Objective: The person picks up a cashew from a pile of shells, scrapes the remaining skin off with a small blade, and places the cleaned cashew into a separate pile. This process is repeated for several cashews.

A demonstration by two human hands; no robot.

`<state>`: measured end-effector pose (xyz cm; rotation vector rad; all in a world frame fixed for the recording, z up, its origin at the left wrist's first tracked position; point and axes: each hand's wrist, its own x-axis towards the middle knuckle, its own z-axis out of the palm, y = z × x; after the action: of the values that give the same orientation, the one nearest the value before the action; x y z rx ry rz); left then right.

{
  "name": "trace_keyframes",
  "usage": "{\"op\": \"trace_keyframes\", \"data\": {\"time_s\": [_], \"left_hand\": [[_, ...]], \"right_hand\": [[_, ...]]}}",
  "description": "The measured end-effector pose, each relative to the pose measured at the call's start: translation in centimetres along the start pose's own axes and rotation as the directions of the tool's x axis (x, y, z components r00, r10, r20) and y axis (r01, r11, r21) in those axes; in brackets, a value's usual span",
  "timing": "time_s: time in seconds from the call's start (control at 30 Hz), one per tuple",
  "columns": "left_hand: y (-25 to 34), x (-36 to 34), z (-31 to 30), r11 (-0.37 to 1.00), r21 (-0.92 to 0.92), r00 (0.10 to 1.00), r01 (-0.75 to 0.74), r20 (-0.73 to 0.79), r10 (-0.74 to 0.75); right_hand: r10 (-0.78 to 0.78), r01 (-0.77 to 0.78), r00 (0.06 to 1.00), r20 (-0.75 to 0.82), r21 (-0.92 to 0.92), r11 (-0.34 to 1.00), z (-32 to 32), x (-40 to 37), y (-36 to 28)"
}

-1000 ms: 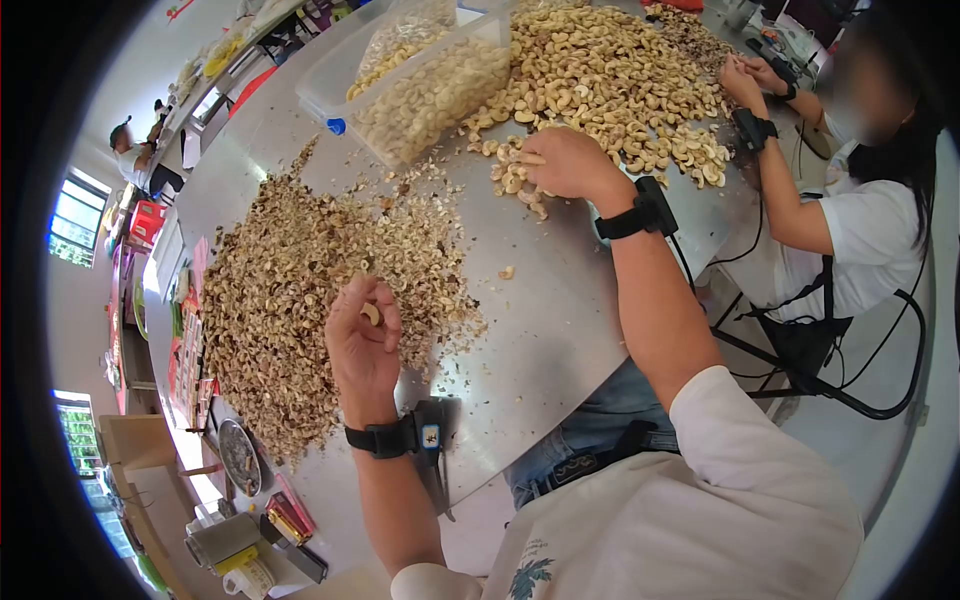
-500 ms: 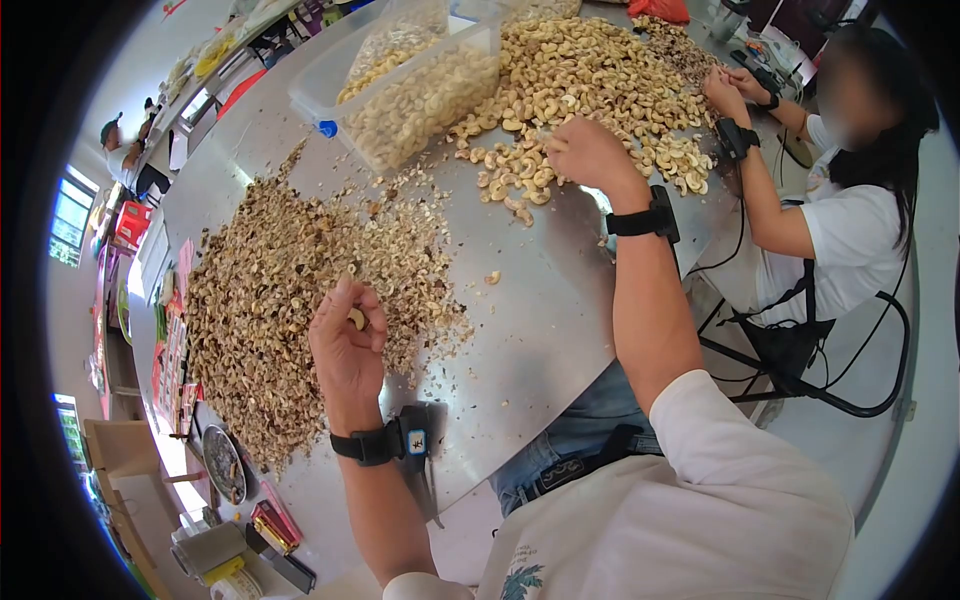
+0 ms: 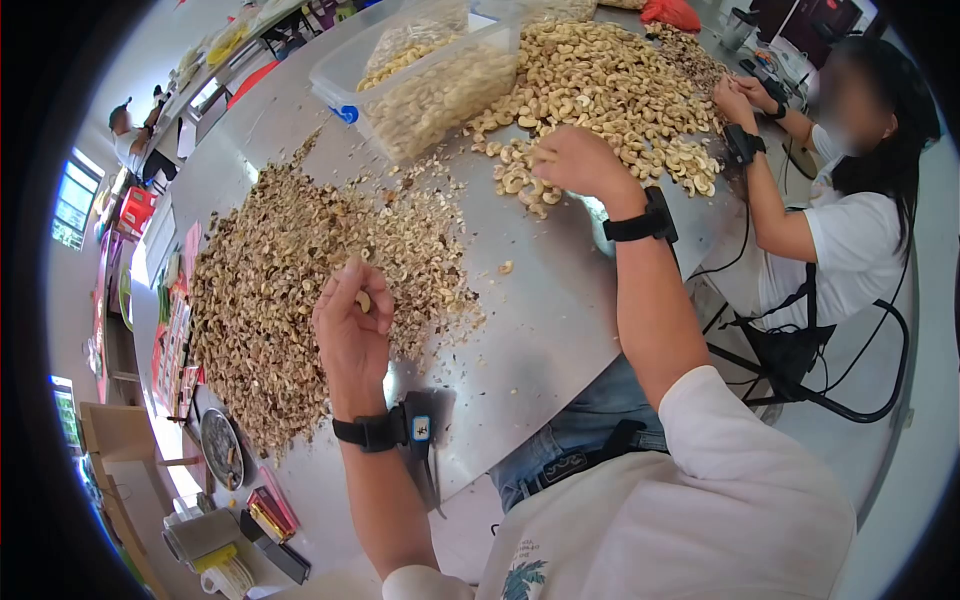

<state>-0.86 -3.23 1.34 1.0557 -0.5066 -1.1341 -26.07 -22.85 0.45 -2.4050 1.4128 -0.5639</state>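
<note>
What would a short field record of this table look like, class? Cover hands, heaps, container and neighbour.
Left hand: pinches a small pale cashew kernel by the brown heap of shell scraps
Right hand: rests on the pale heap of cashew kernels
Container: clear plastic tub, kernels inside
Surface: shiny steel table
Neighbour: person in white shirt, hands at the heap's far edge
</note>
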Motion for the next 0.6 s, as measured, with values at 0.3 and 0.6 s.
{"op": "trace_keyframes", "data": {"time_s": [0.3,0.6], "left_hand": [[0.1,0.0,-0.1,1.0,-0.007,1.0,-0.019,0.011,0.019],[0.2,-0.1,-0.1,0.999,-0.012,0.999,-0.037,-0.004,0.037]], "right_hand": [[0.002,0.013,0.993,0.116,-0.127,0.992,1.1,-0.3,-0.3],[0.045,-0.011,0.957,0.287,-0.12,0.993,-0.1,-0.8,-0.6]]}}
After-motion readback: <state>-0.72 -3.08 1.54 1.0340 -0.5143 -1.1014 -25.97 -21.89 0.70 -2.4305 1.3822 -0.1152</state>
